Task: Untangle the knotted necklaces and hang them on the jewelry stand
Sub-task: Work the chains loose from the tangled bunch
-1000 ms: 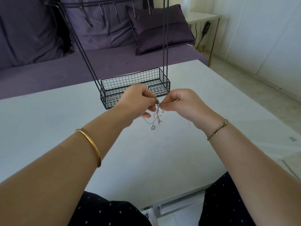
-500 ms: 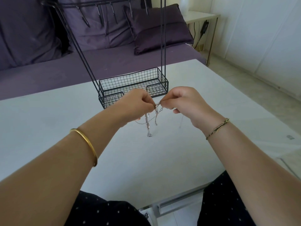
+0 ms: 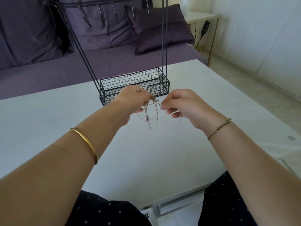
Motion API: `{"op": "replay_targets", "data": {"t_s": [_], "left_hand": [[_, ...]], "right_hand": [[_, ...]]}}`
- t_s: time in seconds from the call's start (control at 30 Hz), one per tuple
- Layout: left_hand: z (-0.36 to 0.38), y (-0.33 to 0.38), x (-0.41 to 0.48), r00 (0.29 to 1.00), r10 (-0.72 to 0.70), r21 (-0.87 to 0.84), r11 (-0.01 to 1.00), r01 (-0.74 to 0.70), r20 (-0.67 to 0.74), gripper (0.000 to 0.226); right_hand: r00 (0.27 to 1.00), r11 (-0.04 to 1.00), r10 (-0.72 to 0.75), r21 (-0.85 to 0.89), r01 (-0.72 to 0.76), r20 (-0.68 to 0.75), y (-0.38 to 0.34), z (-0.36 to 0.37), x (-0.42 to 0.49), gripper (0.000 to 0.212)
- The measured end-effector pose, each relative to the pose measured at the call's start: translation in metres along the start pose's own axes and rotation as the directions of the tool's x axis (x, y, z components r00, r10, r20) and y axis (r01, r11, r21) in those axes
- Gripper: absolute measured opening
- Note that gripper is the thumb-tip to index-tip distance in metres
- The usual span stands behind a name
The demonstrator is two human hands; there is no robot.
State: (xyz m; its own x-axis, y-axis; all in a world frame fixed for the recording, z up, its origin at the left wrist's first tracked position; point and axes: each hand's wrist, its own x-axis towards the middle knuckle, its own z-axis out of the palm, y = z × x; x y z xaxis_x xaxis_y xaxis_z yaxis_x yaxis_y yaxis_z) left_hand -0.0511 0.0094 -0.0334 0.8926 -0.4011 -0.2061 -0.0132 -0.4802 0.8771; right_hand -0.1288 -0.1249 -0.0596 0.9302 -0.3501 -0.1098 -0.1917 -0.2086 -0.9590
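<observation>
Gold bangle [image 3: 88,142] on the left forearm; left hand [image 3: 133,100], fingers curled tight, pinching the top of the knotted necklaces [image 3: 154,106]; the tangle hangs between both hands above the table, a bead pendant [image 3: 146,118] dangling low; right hand [image 3: 184,106], fingers curled, thumb and forefinger pinching one strand; cord bracelet [image 3: 219,128] on the right wrist; white table [image 3: 146,160] beneath; black wire jewelry stand [image 3: 158,89] just behind the hands; purple sofa [image 3: 97,62] and cushion [image 3: 159,30] beyond.

Gold bangle [image 3: 86,141], cord bracelet [image 3: 219,129] — dark dotted garment [image 3: 105,212], perhaps trousers
</observation>
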Motion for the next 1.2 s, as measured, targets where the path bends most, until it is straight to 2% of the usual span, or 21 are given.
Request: {"op": "replay_targets", "data": {"t_s": [0.13,0.27,0.4,0.6,0.73,0.83,1.0,1.07,1.2], "left_hand": [[0.0006,0.0053,-0.003,0.998,-0.056,-0.3,0.952,0.059,0.018,0.021],[0.0001,0.005,-0.0041,0.997,-0.067,-0.342,0.937,0.072,0.028,0.022],[0.001,0.0069,-0.0055,0.997,-0.081,-0.282,0.956,0.083,0.016,0.021],[0.0011,0.0029,-0.0027,0.998,-0.057,0.122,0.991,0.056,0.004,0.012],[0.0006,0.0006,-0.0039,0.999,-0.023,0.16,0.987,0.017,0.034,0.009],[-0.0016,-0.0005,-0.0048,0.999,-0.035,0.102,0.994,0.031,0.039,0.006],[-0.0008,0.0029,-0.0075,0.99,-0.113,-0.21,0.969,0.128,0.079,0.014],[0.0001,0.0044,-0.0079,0.989,-0.125,-0.286,0.948,0.142,0.075,0.013],[0.0009,0.0042,-0.0067,0.992,-0.12,-0.276,0.953,0.127,0.043,0.012]], "right_hand": [[0.999,1.0,0.024,0.009,-0.025,0.033,0.0,-0.0009,-0.0008,0.01],[0.998,0.997,0.057,0.049,-0.058,0.025,-0.0003,-0.0001,-0.0005,0.014],[0.997,0.994,0.062,0.091,-0.057,-0.054,-0.0005,-0.0006,0.0004,0.013],[0.987,0.986,0.059,0.161,-0.034,-0.152,-0.0004,-0.0013,0.0014,0.01],[0.987,0.989,0.059,0.139,-0.038,-0.149,-0.0007,0.0002,0.0013,0.011],[0.991,0.993,0.064,0.11,-0.051,-0.113,-0.0007,0.0003,0.0006,0.011],[0.995,0.995,0.093,0.041,-0.092,-0.018,0.0,0.0037,-0.0003,0.008],[0.994,0.994,0.106,0.03,-0.106,0.006,-0.0005,0.0053,-0.0008,0.007],[0.995,0.995,0.098,0.032,-0.098,-0.005,-0.0009,0.0062,-0.0024,0.009]]}}
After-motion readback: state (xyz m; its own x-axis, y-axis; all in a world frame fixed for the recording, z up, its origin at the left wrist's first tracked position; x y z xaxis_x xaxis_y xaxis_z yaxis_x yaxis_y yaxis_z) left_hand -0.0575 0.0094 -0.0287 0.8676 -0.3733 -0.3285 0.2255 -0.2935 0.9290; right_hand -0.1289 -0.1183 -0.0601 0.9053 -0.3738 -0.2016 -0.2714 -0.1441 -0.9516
